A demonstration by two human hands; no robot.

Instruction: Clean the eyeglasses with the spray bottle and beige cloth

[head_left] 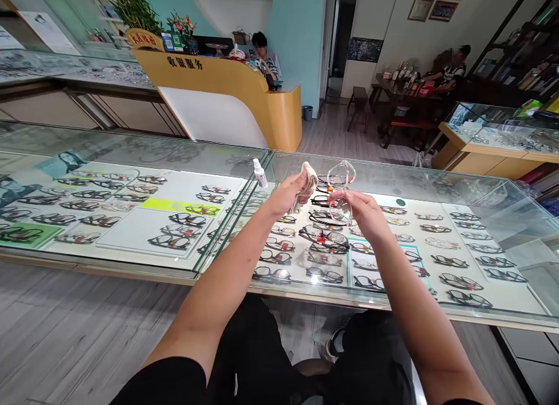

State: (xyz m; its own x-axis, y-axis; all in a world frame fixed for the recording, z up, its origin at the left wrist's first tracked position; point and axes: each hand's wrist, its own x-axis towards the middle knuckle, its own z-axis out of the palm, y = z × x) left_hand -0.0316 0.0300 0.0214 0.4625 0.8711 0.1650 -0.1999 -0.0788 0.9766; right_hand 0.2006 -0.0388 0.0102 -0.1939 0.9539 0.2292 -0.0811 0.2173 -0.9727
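Observation:
My left hand (292, 192) is closed round a crumpled beige cloth (311, 178), held above the glass counter. To its right, my right hand (364, 213) pinches a pair of clear-framed eyeglasses (340, 210), turned on end so that one lens rim is above the other. A small gap separates cloth and eyeglasses. A small white spray bottle (259, 173) with a cap stands on the glass, left of my left hand. Under both hands, rows of eyeglasses (323, 236) lie inside the display case, partly hidden by my hands.
The glass display counter (227, 230) runs across in front of my knees. Behind it stands a wooden cashier desk (283, 114) with a person (262, 56) seated there. Another person (454, 67) sits at a dark table at the back right, near a stool (358, 99).

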